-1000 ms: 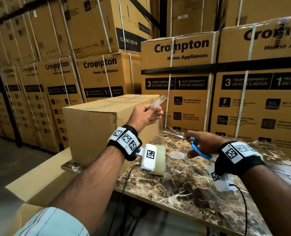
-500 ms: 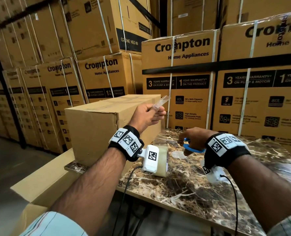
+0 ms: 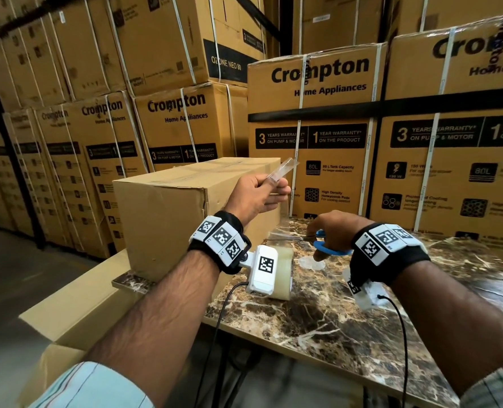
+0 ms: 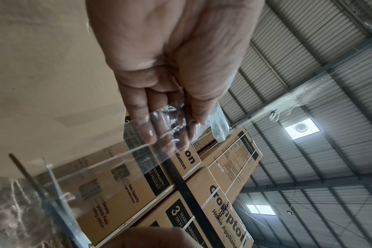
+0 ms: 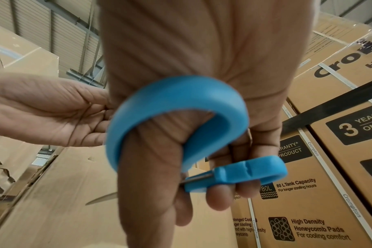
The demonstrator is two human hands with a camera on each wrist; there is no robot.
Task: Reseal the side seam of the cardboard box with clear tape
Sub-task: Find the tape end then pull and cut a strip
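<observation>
A plain cardboard box [image 3: 162,219] stands on the marble table [image 3: 332,334]. My left hand [image 3: 273,184] is raised beside the box and pinches the free end of a clear tape strip [image 3: 282,169]. The strip runs down to the tape roll [image 3: 284,269], which is half hidden behind my left wrist camera. My right hand [image 3: 320,242] grips blue-handled scissors [image 3: 329,248], thumb through one loop [image 5: 176,117]. The scissor blades [image 4: 60,201] point left and meet the strip low down, just above the roll. In the left wrist view, the tape [image 4: 138,151] crosses my fingertips [image 4: 159,130].
Tall stacks of strapped Crompton cartons [image 3: 318,128] wall in the table's far side and the left aisle. A flat carton [image 3: 82,304] lies below the table's left edge. Wrist camera cables hang over the table's front edge. The marble to my right is bare.
My right hand has carried the scissors left across the table to the hanging tape strip. The left hand has kept the tape end held up in the same place.
</observation>
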